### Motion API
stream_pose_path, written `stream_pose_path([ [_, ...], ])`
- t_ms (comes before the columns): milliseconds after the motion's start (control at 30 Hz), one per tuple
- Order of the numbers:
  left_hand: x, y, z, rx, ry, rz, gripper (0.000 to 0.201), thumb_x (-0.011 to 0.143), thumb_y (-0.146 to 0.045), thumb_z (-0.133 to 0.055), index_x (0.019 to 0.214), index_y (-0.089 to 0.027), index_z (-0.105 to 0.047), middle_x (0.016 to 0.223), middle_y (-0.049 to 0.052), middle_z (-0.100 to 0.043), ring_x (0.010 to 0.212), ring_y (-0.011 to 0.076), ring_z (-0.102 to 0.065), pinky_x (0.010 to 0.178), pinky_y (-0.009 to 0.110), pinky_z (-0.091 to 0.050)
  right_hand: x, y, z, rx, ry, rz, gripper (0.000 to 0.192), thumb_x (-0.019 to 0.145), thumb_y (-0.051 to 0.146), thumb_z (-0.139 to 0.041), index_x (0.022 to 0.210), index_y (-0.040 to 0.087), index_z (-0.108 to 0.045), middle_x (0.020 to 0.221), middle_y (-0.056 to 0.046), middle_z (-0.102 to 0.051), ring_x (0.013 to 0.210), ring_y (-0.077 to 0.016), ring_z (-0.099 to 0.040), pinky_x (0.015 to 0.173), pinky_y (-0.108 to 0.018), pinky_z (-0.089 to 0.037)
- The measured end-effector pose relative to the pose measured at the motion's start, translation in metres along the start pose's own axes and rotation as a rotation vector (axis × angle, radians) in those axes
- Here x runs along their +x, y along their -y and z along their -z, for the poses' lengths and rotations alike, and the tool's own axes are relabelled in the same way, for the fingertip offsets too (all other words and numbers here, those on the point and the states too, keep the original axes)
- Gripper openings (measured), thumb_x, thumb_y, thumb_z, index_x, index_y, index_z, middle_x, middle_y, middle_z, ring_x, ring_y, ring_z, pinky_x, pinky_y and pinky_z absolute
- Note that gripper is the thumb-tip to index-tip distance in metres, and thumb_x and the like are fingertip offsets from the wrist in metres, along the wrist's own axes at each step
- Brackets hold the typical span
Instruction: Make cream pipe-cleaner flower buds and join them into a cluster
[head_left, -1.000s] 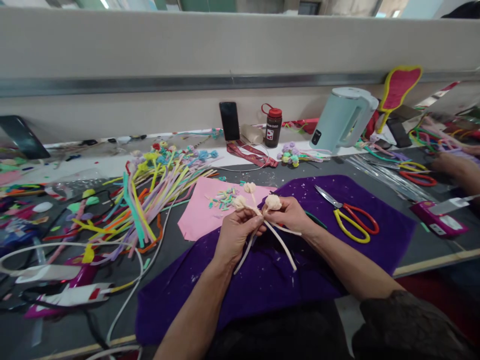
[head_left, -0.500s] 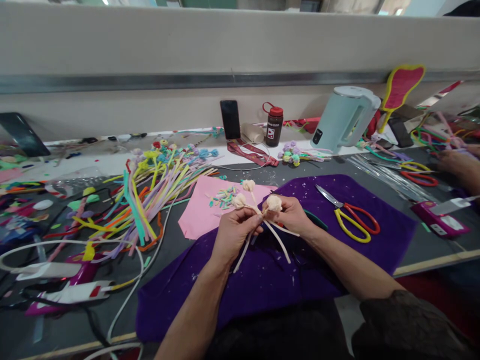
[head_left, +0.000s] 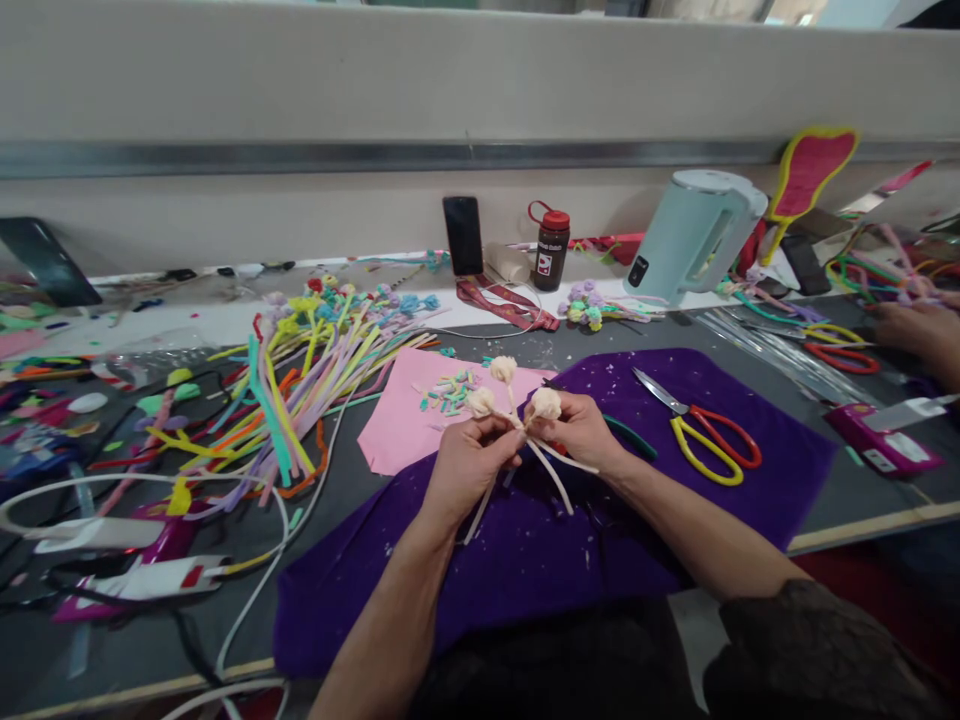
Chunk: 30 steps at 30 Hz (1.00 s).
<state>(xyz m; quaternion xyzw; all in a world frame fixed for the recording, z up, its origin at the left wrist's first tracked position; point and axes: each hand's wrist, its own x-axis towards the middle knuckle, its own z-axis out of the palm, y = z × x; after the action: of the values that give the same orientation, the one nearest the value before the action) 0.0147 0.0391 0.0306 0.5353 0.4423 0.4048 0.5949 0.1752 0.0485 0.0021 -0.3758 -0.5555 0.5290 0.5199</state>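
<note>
Both our hands pinch cream pipe-cleaner flowers [head_left: 517,415] w/ fingers closed: left hand [head_left: 469,465], right hand [head_left: 577,432], over purple cloth [head_left: 675,510].

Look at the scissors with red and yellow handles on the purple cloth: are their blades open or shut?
Shut. The scissors lie flat on the purple cloth, both blades together in one silver point, handle loops side by side.

left hand [head_left: 469,462]: curled, fingertips pinched tight, knuckles up
right hand [head_left: 577,432]: also pinched, thumb side touching the left
forearms: both bare, angling inward
</note>
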Motion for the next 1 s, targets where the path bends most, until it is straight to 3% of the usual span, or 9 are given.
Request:
stream_pose_path([
  [533, 0.002, 0.009, -0.004, 0.031, -0.03, -0.022, 0.017, 0.067, -0.031, -0.064, 0.066, -0.014, -0.061, 0.051, -0.003, -0.054, 0.045, 0.0079, -0.046, 0.046, 0.02, -0.035, 0.0, -0.001, -0.001, 0.033, -0.029, -0.035, 0.026, 0.063, 0.038, -0.071, 0.07, 0.015, -0.06, 0.061, 0.002, -0.049, 0.054, -0.0088, -0.041, 0.051, -0.022, -0.035],
  [733, 0.001, 0.006, -0.005, 0.038, -0.086, -0.041, 0.017, 0.066, -0.031, -0.064, 0.067, -0.014, -0.061, 0.053, -0.004, -0.055, 0.045, 0.0074, -0.045, 0.046, 0.019, -0.034, 0.002, 0.006, 0.003, 0.036, 0.093, -0.071, 0.024, 0.065, 0.035, -0.069, 0.075, 0.014, -0.063, 0.061, 0.002, -0.055, 0.053, -0.0089, -0.045, 0.053, -0.022, -0.038],
  [867, 0.003, 0.003, -0.003, 0.048, -0.157, -0.056, 0.016, 0.064, -0.03, -0.064, 0.065, -0.014, -0.061, 0.048, -0.004, -0.054, 0.043, 0.0077, -0.044, 0.046, 0.019, -0.035, 0.002, 0.012, 0.004, -0.106, 0.199, -0.076, 0.025, 0.068, 0.036, -0.067, 0.076, 0.012, -0.065, 0.064, 0.0, -0.057, 0.056, -0.01, -0.048, 0.054, -0.022, -0.039],
  [1000, 0.005, 0.005, -0.001, 0.037, -0.195, -0.068, 0.016, 0.064, -0.03, -0.064, 0.061, -0.015, -0.058, 0.046, -0.005, -0.052, 0.041, 0.0081, -0.044, 0.045, 0.02, -0.035, 0.0, 0.012, 0.002, -0.298, 0.085, 0.043, 0.021, 0.072, 0.034, -0.064, 0.069, 0.013, -0.065, 0.065, -0.003, -0.06, 0.059, -0.0119, -0.05, 0.055, -0.023, -0.039],
])
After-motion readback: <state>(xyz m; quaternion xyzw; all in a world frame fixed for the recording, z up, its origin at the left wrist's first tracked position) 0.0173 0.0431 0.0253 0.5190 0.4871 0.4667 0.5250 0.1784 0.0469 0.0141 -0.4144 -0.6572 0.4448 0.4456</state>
